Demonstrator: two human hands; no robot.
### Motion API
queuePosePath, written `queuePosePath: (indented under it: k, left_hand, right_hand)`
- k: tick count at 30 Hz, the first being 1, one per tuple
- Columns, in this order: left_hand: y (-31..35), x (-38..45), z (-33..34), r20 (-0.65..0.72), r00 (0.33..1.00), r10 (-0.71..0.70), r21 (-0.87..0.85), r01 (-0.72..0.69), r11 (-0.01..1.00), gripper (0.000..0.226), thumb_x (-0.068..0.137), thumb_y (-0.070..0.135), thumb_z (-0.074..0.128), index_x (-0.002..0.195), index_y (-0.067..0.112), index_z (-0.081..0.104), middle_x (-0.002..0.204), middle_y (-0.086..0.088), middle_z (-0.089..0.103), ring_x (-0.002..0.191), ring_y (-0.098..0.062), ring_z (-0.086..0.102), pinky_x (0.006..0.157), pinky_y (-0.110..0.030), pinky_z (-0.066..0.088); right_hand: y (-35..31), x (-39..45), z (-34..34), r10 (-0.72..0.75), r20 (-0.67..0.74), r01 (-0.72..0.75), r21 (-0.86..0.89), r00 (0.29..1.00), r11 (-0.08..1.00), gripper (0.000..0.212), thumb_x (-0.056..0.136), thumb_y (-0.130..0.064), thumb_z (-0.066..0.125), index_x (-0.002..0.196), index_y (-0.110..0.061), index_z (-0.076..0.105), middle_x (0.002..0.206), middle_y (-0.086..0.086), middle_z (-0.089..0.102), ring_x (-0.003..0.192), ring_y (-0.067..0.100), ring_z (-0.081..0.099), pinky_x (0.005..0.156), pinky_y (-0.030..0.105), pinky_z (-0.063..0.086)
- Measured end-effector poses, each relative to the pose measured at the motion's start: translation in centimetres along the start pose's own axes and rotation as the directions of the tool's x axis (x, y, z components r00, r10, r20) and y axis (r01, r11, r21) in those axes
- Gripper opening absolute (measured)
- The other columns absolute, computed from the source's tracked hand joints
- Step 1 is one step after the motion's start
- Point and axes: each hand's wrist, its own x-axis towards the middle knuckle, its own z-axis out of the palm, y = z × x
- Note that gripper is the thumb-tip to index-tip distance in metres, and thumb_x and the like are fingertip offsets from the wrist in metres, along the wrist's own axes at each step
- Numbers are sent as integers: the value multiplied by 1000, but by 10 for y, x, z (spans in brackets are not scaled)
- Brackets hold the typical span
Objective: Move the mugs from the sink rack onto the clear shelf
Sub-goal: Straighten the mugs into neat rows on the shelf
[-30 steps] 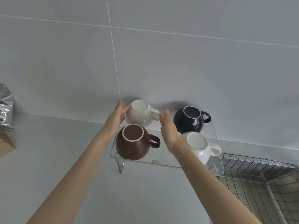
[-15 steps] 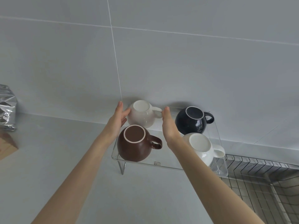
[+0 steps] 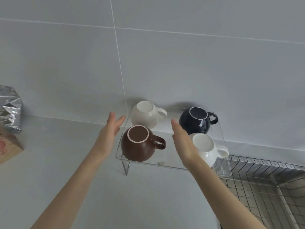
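Observation:
Several mugs stand upside down on the clear shelf (image 3: 165, 164): a cream mug (image 3: 145, 116) at the back left, a brown mug (image 3: 137, 145) at the front left, a dark navy mug (image 3: 196, 120) at the back right and a white mug (image 3: 204, 148) at the front right. My left hand (image 3: 109, 129) hovers open just left of the shelf, apart from the cream mug. My right hand (image 3: 182, 141) is open between the brown and white mugs, holding nothing and partly hiding the white mug.
The wire sink rack (image 3: 264, 184) lies at the lower right, beside the shelf. A silver foil bag (image 3: 9, 109) and a brown paper package (image 3: 8, 147) stand at the far left of the grey counter (image 3: 49, 162). A tiled wall rises directly behind the shelf.
Both hands have let go of the cream mug and drawn back toward me with fingers spread. The cream mug stays on the shelf.

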Motion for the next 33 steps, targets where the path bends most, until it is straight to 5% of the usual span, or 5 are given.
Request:
queuePosePath:
  k: [10, 18, 25, 30, 33]
  left_hand:
    - [-19, -48, 17, -4, 1000, 12, -191, -12, 981, 61, 91, 48, 12, 135, 12, 36, 149, 1, 32, 137, -8, 26, 118, -30, 13]
    - [-18, -43, 18, -23, 999, -23, -188, 18, 982, 65, 91, 51, 10, 135, 12, 36, 149, -1, 33, 138, -9, 26, 119, -33, 12]
    - [-20, -41, 18, -35, 999, -12, -170, 5, 985, 64, 92, 49, 10, 134, 10, 37, 148, -2, 34, 138, -11, 26, 119, -31, 12]
    - [-19, -40, 19, -52, 999, -15, -170, 6, 985, 60, 93, 46, 13, 133, 9, 39, 148, -3, 33, 137, -11, 27, 118, -29, 14]
    - [-12, -46, 25, -141, 990, -5, -118, -11, 993, 56, 93, 46, 17, 132, 15, 42, 139, 11, 37, 125, 0, 31, 107, -17, 18]
  right_hand:
    - [19, -52, 10, -50, 87, 55, -57, 995, 997, 31, 96, -46, 20, 79, -63, 40, 88, -43, 40, 114, -2, 36, 101, 20, 20]
    - [19, -58, 11, -20, 111, 30, -88, 994, 996, 49, 95, -47, 16, 134, -30, 40, 115, -15, 37, 111, 2, 34, 91, 20, 22]
    - [19, -60, 15, -4, 93, 12, -87, 996, 996, 49, 96, -47, 15, 133, -28, 39, 113, -15, 37, 90, 7, 39, 88, 21, 23]
    - [21, -59, 15, -49, 100, 58, -89, 994, 994, 48, 96, -46, 15, 132, -29, 42, 115, -19, 39, 107, 11, 41, 81, 9, 29]
    - [25, -57, 6, -109, 85, 115, -77, 990, 990, 54, 93, -53, 21, 141, -28, 29, 142, -15, 36, 132, 10, 36, 105, 20, 23]
